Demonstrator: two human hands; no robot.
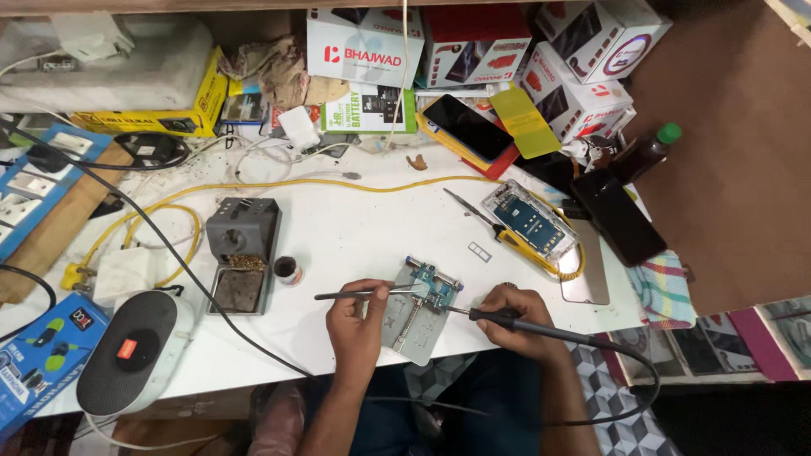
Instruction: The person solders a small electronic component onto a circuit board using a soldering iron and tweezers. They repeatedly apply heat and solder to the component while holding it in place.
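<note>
Circuit board (432,281), small and blue-green, sitting clamped in a metal holder (411,321) at the near edge of the white table (355,228), right between the two hands. Looking thin, light and stiff, and judged fragile: best gripped by the bare edges or moved by the holder's frame, never by the populated face. Left hand (359,325) resting just left of the holder, fingers pinched together on slim tweezers (365,294), tips reaching rightward to the board's upper left corner. Right hand (517,317) lying just right of the holder, closed around the black handle of a soldering iron (494,317), fine tip pointing left at the board's lower edge, cable trailing off behind the wrist. Tweezers likely slippery and springy, needing steady pressure; iron wanting a grip well back on the handle.

Further out, left of the left hand: a small round pot (288,270) and a grey iron stand (241,253). Beyond the right hand: an opened phone (530,221) in a clear frame, loose yellow cable (279,186), stacked boxes (473,42) at the far edge.
</note>
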